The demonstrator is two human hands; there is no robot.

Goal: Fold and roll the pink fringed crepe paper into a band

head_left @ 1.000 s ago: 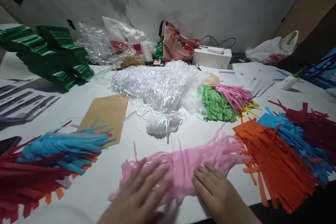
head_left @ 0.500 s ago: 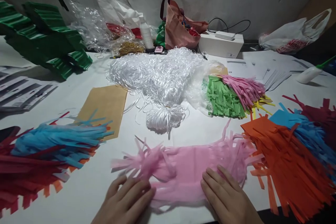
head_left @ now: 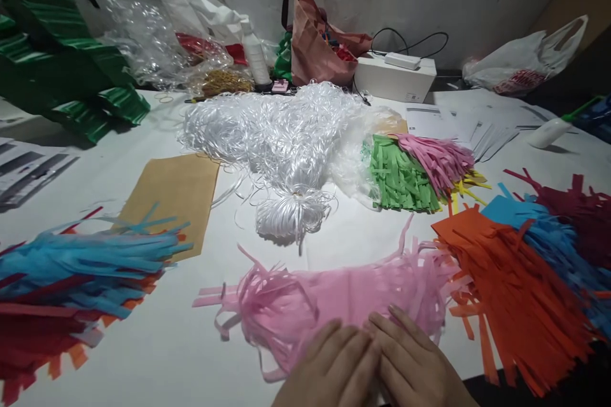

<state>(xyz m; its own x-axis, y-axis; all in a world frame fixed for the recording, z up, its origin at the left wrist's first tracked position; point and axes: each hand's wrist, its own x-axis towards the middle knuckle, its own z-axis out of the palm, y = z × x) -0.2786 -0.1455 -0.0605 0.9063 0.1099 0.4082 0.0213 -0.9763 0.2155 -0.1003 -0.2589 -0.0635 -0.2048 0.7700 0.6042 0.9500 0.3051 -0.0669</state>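
No text is legible. Beyond the right hand (head_left: 410, 356), the white plastic bag (head_left: 518, 58) bears unreadable red print; the paper sheets (head_left: 429, 119), unreadable dark print.

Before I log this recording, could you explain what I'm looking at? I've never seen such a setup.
There's no machine: these are a person's bare hands, seen from a camera worn on the head, facing forward and down. The left hand and right hand meet at the near edge of a thin pink sheet with fringed ends; their thumbs are hidden, so I can't tell whether they grip it. Around it on the white tabletop lie an orange fringed bundle, a flat brown rectangular sheet and a heap of shiny white strands.
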